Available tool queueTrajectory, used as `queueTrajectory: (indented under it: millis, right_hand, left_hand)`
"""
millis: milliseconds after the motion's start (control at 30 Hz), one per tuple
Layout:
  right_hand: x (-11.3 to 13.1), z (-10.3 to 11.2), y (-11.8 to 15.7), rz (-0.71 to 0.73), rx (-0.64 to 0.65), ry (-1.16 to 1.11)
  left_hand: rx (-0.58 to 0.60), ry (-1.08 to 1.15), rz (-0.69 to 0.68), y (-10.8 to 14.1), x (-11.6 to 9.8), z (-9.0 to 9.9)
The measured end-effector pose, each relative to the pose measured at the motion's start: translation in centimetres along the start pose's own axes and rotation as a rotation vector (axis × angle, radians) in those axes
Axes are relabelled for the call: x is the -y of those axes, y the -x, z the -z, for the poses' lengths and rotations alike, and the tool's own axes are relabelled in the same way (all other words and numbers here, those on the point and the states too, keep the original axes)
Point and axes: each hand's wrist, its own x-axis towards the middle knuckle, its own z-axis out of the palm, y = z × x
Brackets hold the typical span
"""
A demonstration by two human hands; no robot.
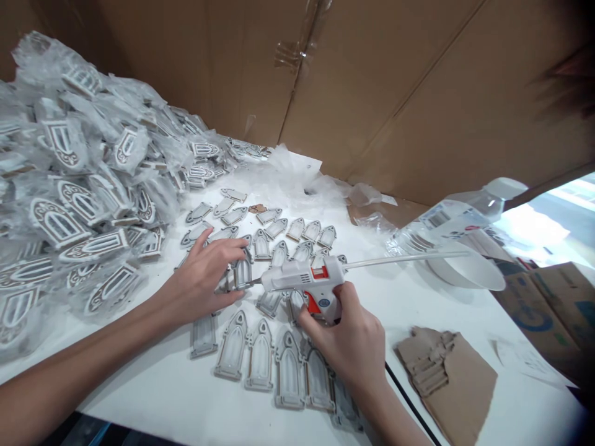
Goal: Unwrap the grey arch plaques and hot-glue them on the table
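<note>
Centrally, right hand [348, 337] gripping a glue gun [304, 282], nozzle at an arched window piece [242, 271] pinned by spread left hand [207, 275] on the counter [418, 303].

At far left we see a heap of bagged pieces [69, 186], and loose plastic wrap [297, 176] lies at the back of the white table [418, 310]. On our right a clear bottle [446, 220] lies beside a white bowl [469, 269], with torn cardboard [449, 371] nearer us. Brown cardboard walls [372, 80] stand behind.
</note>
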Motion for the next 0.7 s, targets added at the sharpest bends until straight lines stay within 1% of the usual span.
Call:
queueTrajectory:
  millis: [233, 367, 500, 700]
  right_hand:
    - [-0.02, -0.08, 0.03, 0.005, 0.016, -0.004]
    - [-0.1, -0.18, 0.06, -0.001, 0.02, -0.005]
    - [-0.35, -0.25, 0.17, -0.013, 0.058, -0.026]
    - [-0.49, -0.2, 0.21, -0.004, 0.096, -0.061]
  left_hand:
    - [0.011, 0.003, -0.002, -0.06, -0.41, 0.26]
    - [-0.017, 0.005, -0.032, -0.02, -0.16, 0.08]
    - [-0.043, -0.002, -0.075, 0.0, 0.29, -0.18]
    - [-0.047, 0.0, -0.063, 0.02, 0.25, -0.17]
